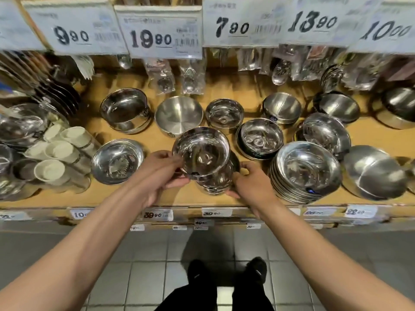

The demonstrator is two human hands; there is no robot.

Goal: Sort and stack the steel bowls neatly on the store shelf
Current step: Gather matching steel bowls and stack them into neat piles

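A tall stack of shiny steel bowls leans at the front middle of the wooden shelf. My left hand grips the top bowls at their left rim and side. My right hand curls round the lower right of the stack near its base. More steel bowls stand around: a single one to the left, a brushed one behind, a nested pair to the right, and a thick pile at the front right.
White cups lie piled at the left beside more steel ware. Bagged spoons hang at the back under large price cards. Further bowls fill the right end. The shelf edge carries small price labels; tiled floor lies below.
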